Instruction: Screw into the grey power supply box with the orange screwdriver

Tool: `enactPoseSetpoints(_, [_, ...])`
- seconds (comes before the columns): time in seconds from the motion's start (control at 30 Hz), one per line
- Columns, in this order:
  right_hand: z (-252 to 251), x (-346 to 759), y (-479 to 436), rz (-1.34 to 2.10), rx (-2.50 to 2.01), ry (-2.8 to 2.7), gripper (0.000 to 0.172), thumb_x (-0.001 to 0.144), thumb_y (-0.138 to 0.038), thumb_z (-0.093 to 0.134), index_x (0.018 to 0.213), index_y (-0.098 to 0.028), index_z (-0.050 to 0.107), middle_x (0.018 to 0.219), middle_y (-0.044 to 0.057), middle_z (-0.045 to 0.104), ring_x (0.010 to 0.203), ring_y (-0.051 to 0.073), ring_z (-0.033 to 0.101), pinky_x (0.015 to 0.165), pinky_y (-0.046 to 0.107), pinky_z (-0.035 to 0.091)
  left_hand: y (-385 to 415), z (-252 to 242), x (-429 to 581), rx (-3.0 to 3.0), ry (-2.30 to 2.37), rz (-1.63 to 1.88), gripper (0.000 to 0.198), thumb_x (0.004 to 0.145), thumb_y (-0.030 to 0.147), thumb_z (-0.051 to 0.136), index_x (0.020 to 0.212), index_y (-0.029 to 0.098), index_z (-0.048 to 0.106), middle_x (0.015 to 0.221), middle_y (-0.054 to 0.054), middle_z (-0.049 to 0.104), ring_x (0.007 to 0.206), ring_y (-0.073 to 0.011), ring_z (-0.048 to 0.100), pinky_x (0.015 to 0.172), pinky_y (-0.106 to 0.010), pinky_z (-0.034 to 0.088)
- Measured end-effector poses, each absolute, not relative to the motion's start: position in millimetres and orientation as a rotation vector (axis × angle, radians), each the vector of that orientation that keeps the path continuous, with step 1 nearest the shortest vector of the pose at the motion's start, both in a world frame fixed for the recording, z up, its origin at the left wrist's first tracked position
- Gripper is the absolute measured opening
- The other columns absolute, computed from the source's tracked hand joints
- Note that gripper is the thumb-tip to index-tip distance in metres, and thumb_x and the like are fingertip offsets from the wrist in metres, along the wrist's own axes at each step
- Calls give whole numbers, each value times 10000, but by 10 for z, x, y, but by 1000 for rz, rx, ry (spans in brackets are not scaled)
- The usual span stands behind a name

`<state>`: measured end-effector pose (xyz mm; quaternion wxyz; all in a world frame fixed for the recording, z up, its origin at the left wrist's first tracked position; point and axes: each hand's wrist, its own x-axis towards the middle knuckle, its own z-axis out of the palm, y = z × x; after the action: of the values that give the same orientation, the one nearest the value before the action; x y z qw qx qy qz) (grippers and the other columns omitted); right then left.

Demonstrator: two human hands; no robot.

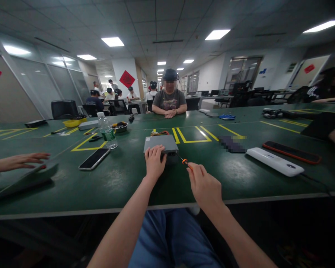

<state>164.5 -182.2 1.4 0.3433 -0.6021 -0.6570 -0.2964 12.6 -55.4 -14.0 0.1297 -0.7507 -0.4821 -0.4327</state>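
Note:
A grey metal box [167, 140] with a bundle of coloured cables at its back lies on the green table [123, 190]. My left hand [155, 163] rests on the box's near left part, fingers slightly apart and laid over its top, not wrapped round it. To the right of the box, my right hand [205, 182] is closed on the orange and black handle of a screwdriver [184, 161]. The thin shaft points up and left to the box's near right corner; whether the tip touches it is too small to tell.
Left of the box are a phone [94, 159], a water bottle [108, 132] and a metal bowl [120, 127]. On the right lie a white device [273, 161] and an orange-edged phone [292, 152]. A person [169, 98] sits opposite; other people's hands show at both sides.

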Motion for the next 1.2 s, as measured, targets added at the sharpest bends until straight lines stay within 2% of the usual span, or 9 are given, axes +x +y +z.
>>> enactPoseSetpoints(0.07, [90,1647,-1836,-753,-1607,-1723,289,924,-334,328,978,-163,554,793,54,620,558,147,572,479,258,402,-560,-136,123,-2179,-1399,-1259,264,820,232,485,1080,263,518,1177,-16,584,1143,-185,476,1044,-411,232])
enactPoseSetpoints(0.23, [108,1627,-1898,-837,-1495,-1913,337,894,-175,318,1187,-75,453,1091,194,550,933,255,559,744,368,463,-565,-142,118,-2174,-1392,-1256,262,826,229,475,1082,263,516,1188,-20,578,1149,-185,474,1052,-415,220])
enactPoseSetpoints(0.33, [55,1618,-1881,-886,-1445,-1993,318,884,-138,348,1166,-96,490,980,140,597,836,220,582,723,337,461,-561,-152,115,-2178,-1393,-1252,264,830,232,470,1088,263,511,1198,-23,571,1154,-186,470,1057,-421,206])
enactPoseSetpoints(0.5, [47,1637,-1851,-903,-1619,-1790,277,916,-315,362,1009,-160,572,660,23,591,468,140,535,454,267,378,-559,-150,104,-2193,-1388,-1249,267,831,225,472,1093,265,508,1201,-12,569,1158,-175,465,1053,-408,215])
enactPoseSetpoints(0.57, [54,1647,-1865,-839,-1622,-1781,305,922,-343,337,1005,-152,559,729,47,617,522,153,571,466,270,399,-568,-141,103,-2190,-1389,-1246,274,824,219,481,1092,264,512,1196,-13,571,1155,-175,467,1050,-405,224])
enactPoseSetpoints(0.73, [14,1654,-1864,-775,-1458,-1885,306,919,-230,317,1152,-115,477,1098,164,559,919,223,581,742,341,472,-596,-117,110,-2196,-1386,-1244,284,821,218,476,1099,257,513,1193,-28,572,1153,-187,468,1052,-415,220])
enactPoseSetpoints(0.97, [-2,1654,-1814,-729,-1503,-1747,241,918,-310,366,984,-174,554,818,45,608,569,131,573,522,248,435,-599,-117,109,-2195,-1394,-1234,290,819,225,476,1104,264,512,1199,-25,568,1158,-191,465,1054,-416,225])
enactPoseSetpoints(1.13, [-7,1611,-1846,-660,-1405,-1785,283,917,-228,294,1105,-118,475,1098,153,555,936,214,582,748,327,481,-594,-129,110,-2194,-1396,-1246,291,819,217,474,1104,262,507,1200,-17,567,1160,-183,462,1058,-406,216])
enactPoseSetpoints(1.2, [-34,1600,-1833,-707,-1365,-1803,273,917,-203,308,1126,-133,470,1068,130,584,892,195,595,741,310,477,-589,-133,108,-2196,-1391,-1250,293,819,214,473,1106,262,504,1201,-16,567,1161,-180,460,1060,-404,211])
